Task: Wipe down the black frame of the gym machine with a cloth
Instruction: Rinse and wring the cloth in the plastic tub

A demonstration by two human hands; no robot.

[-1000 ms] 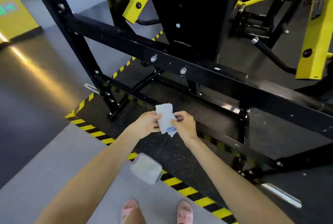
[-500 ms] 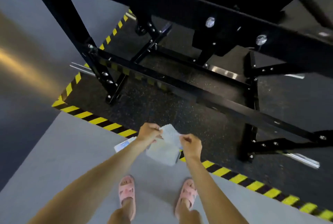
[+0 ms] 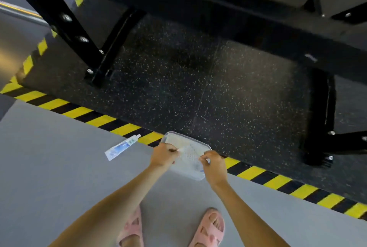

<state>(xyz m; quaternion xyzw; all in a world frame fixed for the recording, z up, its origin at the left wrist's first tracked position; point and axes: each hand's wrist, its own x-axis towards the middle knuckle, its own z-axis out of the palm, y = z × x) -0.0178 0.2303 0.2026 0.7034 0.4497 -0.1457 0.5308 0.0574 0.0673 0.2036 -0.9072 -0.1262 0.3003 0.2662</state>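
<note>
A pale cloth is stretched between my two hands, low over a clear plastic tray on the floor. My left hand pinches the cloth's left edge. Its right edge is pinched by my right hand. The black frame of the gym machine fills the top of the head view, with a slanted bolted post at the left and a wide beam across the top. Both hands are well below and in front of the frame, apart from it.
A white and blue tube lies on the grey floor left of the tray. Yellow-and-black hazard tape borders the speckled black rubber mat under the machine. My feet in pink sandals stand on the grey floor.
The view has tilted down and closer to the floor. My hands have spread the folded cloth wider and lowered it over the tray. The tube is fully in view.
</note>
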